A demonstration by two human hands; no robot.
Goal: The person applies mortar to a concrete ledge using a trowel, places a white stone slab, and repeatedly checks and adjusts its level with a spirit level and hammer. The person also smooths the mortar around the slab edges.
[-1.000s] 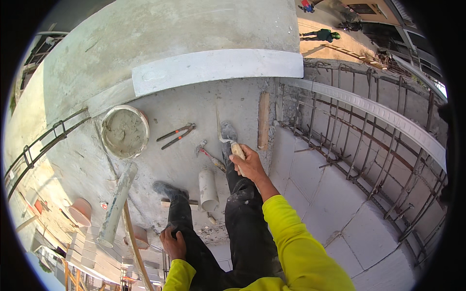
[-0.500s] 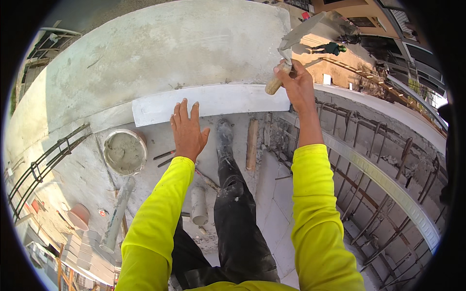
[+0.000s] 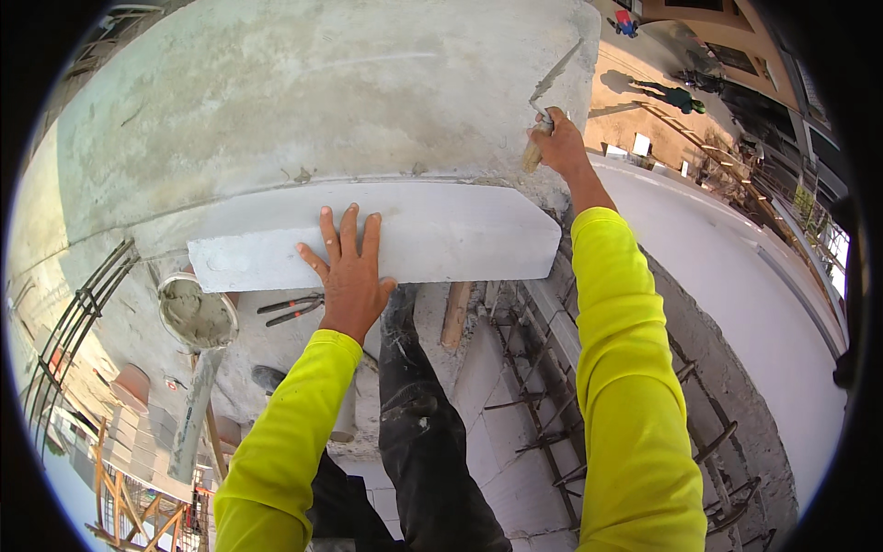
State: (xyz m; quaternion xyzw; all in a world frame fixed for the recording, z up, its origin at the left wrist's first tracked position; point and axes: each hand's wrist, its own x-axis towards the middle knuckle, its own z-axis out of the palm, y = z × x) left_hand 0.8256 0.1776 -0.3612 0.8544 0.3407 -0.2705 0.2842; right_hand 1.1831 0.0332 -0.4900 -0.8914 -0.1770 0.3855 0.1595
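Observation:
A long pale block (image 3: 451, 230) with an angled right end lies against the foot of the grey plastered wall surface (image 3: 276, 101). My left hand (image 3: 352, 285) rests on the block with its fingers spread, holding nothing. Up at the right, my right hand (image 3: 563, 147) is closed around the wooden handle of a trowel (image 3: 555, 75). The blade points up and away, seen nearly edge-on beside the wall's right edge. Beyond the block's left end stands a round bucket (image 3: 230, 324) with grey mortar (image 3: 195, 308) in it.
Red-and-black-handled pliers (image 3: 292, 309) lie below the block. A grey pipe (image 3: 195, 414) stands near the bucket, and bent rebar (image 3: 78, 317) rises at far left. More rebar (image 3: 529, 396) runs along the right. Past the wall's right edge, a person (image 3: 676, 96) is visible far below.
My view has shifted, showing more of the block. The trowel has turned so its blade appears thinner. My left hand's fingers are spread wider on the block.

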